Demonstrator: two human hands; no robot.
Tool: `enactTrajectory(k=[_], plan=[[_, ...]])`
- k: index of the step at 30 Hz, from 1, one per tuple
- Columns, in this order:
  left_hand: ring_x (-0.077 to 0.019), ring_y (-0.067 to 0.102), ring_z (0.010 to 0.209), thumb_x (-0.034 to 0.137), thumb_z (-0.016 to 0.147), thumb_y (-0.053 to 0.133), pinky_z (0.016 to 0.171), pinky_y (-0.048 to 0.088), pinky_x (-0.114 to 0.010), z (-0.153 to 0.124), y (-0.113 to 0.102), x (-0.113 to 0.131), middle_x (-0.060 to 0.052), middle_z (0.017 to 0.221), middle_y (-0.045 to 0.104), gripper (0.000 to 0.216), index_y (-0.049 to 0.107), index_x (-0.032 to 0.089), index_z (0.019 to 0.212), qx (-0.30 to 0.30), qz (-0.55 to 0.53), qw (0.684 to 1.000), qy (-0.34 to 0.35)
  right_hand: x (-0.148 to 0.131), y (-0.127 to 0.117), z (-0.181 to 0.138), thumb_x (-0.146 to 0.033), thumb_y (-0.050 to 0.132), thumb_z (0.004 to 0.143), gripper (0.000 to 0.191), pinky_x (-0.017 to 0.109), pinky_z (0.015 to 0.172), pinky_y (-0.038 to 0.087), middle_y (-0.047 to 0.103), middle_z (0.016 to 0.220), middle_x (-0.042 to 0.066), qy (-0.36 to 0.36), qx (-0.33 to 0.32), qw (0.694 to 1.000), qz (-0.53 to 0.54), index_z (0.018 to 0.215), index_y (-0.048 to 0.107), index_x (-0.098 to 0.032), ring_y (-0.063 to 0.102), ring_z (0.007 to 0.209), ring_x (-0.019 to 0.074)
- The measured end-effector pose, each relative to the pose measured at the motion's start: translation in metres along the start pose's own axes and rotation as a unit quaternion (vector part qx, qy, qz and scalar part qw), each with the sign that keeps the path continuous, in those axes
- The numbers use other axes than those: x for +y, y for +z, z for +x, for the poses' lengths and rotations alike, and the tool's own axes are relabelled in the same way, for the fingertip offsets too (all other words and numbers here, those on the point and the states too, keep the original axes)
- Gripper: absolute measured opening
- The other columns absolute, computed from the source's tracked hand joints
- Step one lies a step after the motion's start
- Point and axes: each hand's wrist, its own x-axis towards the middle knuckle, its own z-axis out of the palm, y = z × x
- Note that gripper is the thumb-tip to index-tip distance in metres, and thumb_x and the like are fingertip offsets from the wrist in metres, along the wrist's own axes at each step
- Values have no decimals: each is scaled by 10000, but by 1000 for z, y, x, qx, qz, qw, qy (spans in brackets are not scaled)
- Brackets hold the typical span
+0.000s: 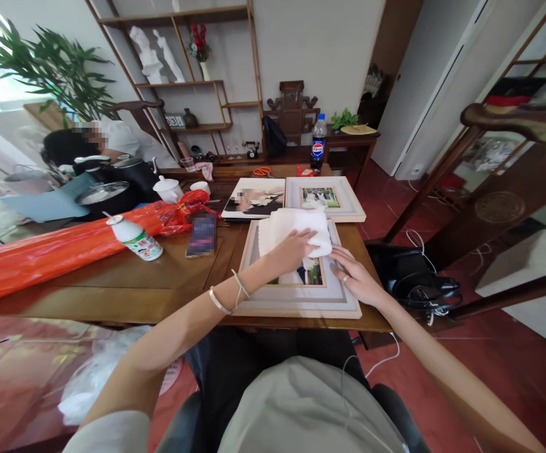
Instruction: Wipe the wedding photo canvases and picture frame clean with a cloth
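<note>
My left hand (292, 250) lies with stretched fingers on a folded white cloth (296, 223). Beneath the cloth is a pale picture frame (296, 305) that lies flat at the table's front edge, its photo partly covered. At the frame's right side rests my right hand (358, 280), fingers extended, their tips at the cloth's corner. Behind the cloth are a second pale frame (348, 201) with an outdoor photo and a photo panel (268, 195), side by side.
Left on the wooden table (178, 283) lie a phone (202, 235), a tipped white bottle (136, 239) and a long orange-red wrapped bundle (65, 251). A cola bottle (318, 141) and orange-handled scissors (262, 171) are behind. Another person (126, 138) is at the far left. A wooden chair (499, 195) stands right.
</note>
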Motion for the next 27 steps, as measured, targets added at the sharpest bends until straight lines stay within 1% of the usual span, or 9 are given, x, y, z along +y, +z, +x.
enactTrajectory(k=[4,6,10,13,16,19,21,24,27], plan=[[-253,482,1296,-8,798,481,1034,420,-391,-42,-28,22,-139,1438,466,415,643,152,1146,-61,-66,996,1,-1,-1,1,-252,438,938,430,569,1115,332,508,1409,89,-24,-6,1000,2,1362,495,-298,390,1365,277],[-226,537,1240,10,790,490,1016,442,-350,-65,-44,41,-98,1387,533,405,661,181,1116,-78,-117,989,43,-2,-1,1,-252,444,934,438,566,1116,333,505,1412,88,-26,-4,1000,2,1367,487,-297,389,1365,279],[-206,431,1341,20,787,511,1084,384,-342,-90,-53,67,-84,1428,492,431,650,204,1152,-72,-151,979,112,-5,-2,2,-247,447,929,451,563,1132,309,497,1423,68,-16,-8,1000,0,1374,476,-311,376,1373,274],[-200,374,1379,3,791,496,1128,330,-379,-89,-39,56,-59,1480,425,409,665,206,1103,-61,-124,988,69,-4,-2,2,-241,451,927,459,563,1130,311,492,1427,70,-16,-12,1000,-2,1380,468,-314,378,1371,273],[-216,327,1404,-60,739,457,1138,307,-428,-80,-19,24,-18,1506,384,476,668,210,1069,-47,-63,997,-1,-2,-1,2,-241,456,924,462,565,1132,310,473,1442,74,-18,-8,1000,2,1381,466,-310,374,1375,271],[-265,315,1407,-84,705,442,1103,339,-470,-70,-8,-7,-46,1517,364,506,665,182,1074,-31,-2,997,-68,0,0,1,-252,439,937,450,556,1150,283,476,1446,66,-9,-8,1000,7,1382,468,-314,358,1390,253],[-297,320,1401,-77,710,446,1082,351,-486,-65,-10,-15,-85,1515,362,475,670,154,1060,-21,22,994,-102,-1,0,1,-271,439,942,438,545,1156,281,483,1442,62,-2,-6,1000,11,1376,479,-313,351,1396,245],[-314,424,1329,-45,728,459,1014,417,-464,-66,-26,0,-123,1454,448,439,685,145,1053,-34,14,991,-129,-3,0,1,-289,442,944,430,544,1155,286,486,1440,63,5,-5,1000,12,1371,487,-310,349,1397,245],[-300,587,1133,42,786,478,910,487,-440,-80,-50,39,-137,1274,605,361,701,169,1039,-80,-27,989,-118,-5,-1,1,-273,433,946,437,549,1158,275,477,1447,59,2,-7,1000,12,1380,474,-311,351,1395,242]])
